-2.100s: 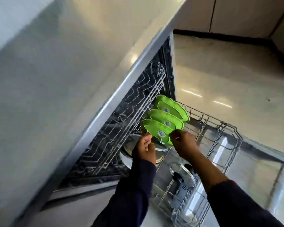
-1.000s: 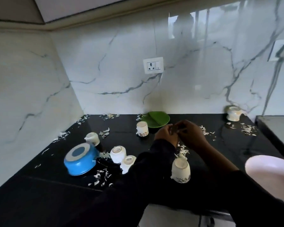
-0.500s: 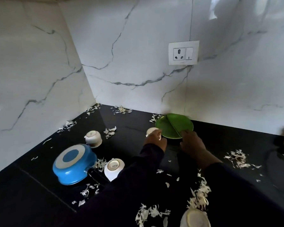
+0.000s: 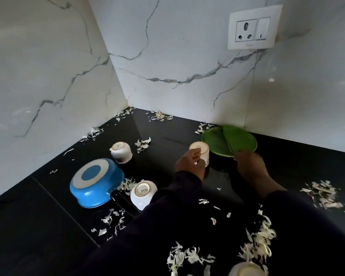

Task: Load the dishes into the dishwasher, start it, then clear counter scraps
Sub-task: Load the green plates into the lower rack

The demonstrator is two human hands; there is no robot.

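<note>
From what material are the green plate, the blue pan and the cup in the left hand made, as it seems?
Green plate: probably plastic or melamine, judging by its even, saturated colour and soft sheen. Blue pan, upside down: likely coated metal, with a glossy blue wall and a pale ring on its base. Cup, gripped by the left hand: seemingly glazed ceramic, cream and smooth.

Open black counter (image 4: pixel 163 128) lies toward the corner, with only thin scraps (image 4: pixel 159 116) along the wall foot. On the left a blue pan (image 4: pixel 96 182) sits upside down with its black handle (image 4: pixel 124 202) jutting forward, a white cup (image 4: pixel 143 194) right against it and another cup (image 4: pixel 121 152) just behind, so that side is tight. At centre, the upturned cup (image 4: pixel 202 151) and green plate (image 4: pixel 239 140) block the back wall.
</note>
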